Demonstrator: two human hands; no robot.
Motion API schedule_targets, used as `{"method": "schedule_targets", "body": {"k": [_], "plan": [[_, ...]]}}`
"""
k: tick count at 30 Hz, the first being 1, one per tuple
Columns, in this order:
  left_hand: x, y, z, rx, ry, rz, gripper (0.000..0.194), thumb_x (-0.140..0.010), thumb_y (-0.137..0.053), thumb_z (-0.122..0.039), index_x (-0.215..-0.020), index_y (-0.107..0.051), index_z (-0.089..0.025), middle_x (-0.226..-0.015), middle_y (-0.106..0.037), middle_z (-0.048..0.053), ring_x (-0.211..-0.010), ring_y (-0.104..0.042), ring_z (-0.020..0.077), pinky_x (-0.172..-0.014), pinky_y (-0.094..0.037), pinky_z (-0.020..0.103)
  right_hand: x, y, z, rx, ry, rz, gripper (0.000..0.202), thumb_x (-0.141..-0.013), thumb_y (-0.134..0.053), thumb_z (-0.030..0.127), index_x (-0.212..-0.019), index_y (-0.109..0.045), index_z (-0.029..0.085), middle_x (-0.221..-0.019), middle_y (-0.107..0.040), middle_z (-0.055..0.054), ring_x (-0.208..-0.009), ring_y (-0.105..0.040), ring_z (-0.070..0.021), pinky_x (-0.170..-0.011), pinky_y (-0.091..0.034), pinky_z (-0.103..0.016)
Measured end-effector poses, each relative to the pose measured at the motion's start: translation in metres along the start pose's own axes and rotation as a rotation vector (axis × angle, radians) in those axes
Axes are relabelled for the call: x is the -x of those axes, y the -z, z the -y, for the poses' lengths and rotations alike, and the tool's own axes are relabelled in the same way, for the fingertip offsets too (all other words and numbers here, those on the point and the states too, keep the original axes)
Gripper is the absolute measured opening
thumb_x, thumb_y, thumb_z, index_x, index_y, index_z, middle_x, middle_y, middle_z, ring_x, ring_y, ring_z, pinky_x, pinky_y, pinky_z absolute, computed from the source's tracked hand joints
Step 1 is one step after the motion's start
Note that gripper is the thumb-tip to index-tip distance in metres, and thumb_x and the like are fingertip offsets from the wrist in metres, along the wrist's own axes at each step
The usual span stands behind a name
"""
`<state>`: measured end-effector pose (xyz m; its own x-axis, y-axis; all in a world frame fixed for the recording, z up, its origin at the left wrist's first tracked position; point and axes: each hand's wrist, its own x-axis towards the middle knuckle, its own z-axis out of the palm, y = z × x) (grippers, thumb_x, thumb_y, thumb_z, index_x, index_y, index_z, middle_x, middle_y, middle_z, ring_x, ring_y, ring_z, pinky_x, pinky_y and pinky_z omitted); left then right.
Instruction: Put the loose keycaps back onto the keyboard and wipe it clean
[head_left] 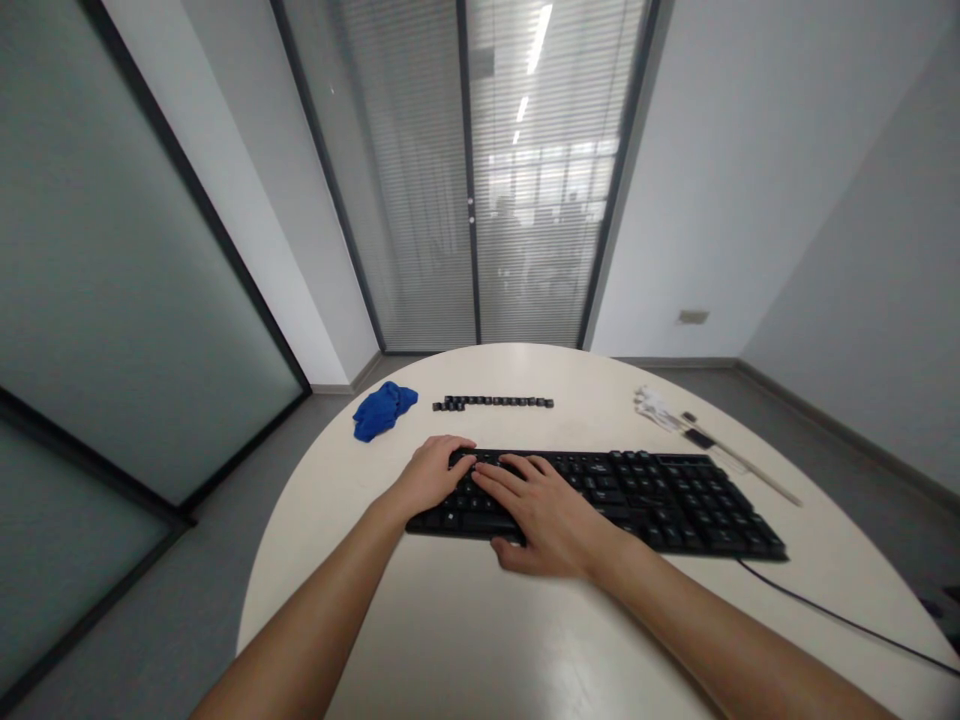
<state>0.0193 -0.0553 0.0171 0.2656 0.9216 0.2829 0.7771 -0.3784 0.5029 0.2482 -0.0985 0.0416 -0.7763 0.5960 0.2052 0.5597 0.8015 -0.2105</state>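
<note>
A black keyboard [637,500] lies across the round table in front of me. My left hand [433,474] grips its far left corner, the thumb over the keys and the fingers along the back edge. On the left part of the keys rests my right hand [544,510], fingers stretched out and thumb apart near the front edge. Both sets of fingertips are close together, and the keys under them are hidden. Behind the keyboard, several loose black keycaps [499,401] stand in a row, with a shorter second row at its left end.
A crumpled blue cloth [384,410] lies at the back left of the cream table [450,640]. At the right are a crumpled white item [654,408], a small dark piece [688,416] and a dark-headed tool with a long pale handle [757,475]. The keyboard cable [832,610] runs off right.
</note>
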Motion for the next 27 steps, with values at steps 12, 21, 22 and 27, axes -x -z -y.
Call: {"method": "schedule_targets", "body": {"k": [12,21,22,27], "plan": [[0.005,0.004,-0.013,-0.298,-0.094,0.037,0.030,-0.103,-0.043,-0.029,-0.122,-0.063,-0.017,-0.122,-0.068,0.011,-0.115,-0.061,0.0256,-0.103,-0.045,0.041,0.000,0.001,-0.001,-0.003,0.007,0.005,0.081,-0.080,-0.060,0.042,-0.155,-0.036,0.020,-0.160,-0.039,-0.008,-0.142,-0.032,-0.0375,-0.117,-0.023,-0.056],[0.007,0.005,-0.016,-0.312,-0.089,0.033,0.029,-0.102,-0.044,-0.028,-0.122,-0.063,-0.018,-0.120,-0.069,0.011,-0.114,-0.062,0.0267,-0.102,-0.046,0.042,0.000,0.000,-0.001,-0.012,0.006,0.004,0.080,-0.080,-0.062,0.040,-0.154,-0.038,0.026,-0.160,-0.039,-0.006,-0.143,-0.033,-0.0379,-0.116,-0.023,-0.057],[0.007,0.007,-0.017,-0.294,-0.077,0.022,0.029,-0.102,-0.045,-0.029,-0.121,-0.063,-0.018,-0.120,-0.069,0.010,-0.113,-0.062,0.0267,-0.101,-0.046,0.041,0.000,0.000,0.000,-0.014,0.005,0.002,0.079,-0.080,-0.062,0.040,-0.154,-0.039,0.026,-0.159,-0.039,-0.006,-0.143,-0.033,-0.0380,-0.116,-0.023,-0.057],[0.004,0.014,-0.015,-0.182,-0.001,-0.110,0.024,-0.101,-0.047,-0.032,-0.113,-0.065,-0.021,-0.119,-0.069,0.007,-0.113,-0.062,0.0255,-0.099,-0.049,0.040,0.000,0.002,0.000,-0.014,-0.004,0.014,0.077,-0.080,-0.062,0.040,-0.153,-0.041,0.025,-0.160,-0.039,-0.007,-0.143,-0.033,-0.0379,-0.116,-0.023,-0.057]]}}
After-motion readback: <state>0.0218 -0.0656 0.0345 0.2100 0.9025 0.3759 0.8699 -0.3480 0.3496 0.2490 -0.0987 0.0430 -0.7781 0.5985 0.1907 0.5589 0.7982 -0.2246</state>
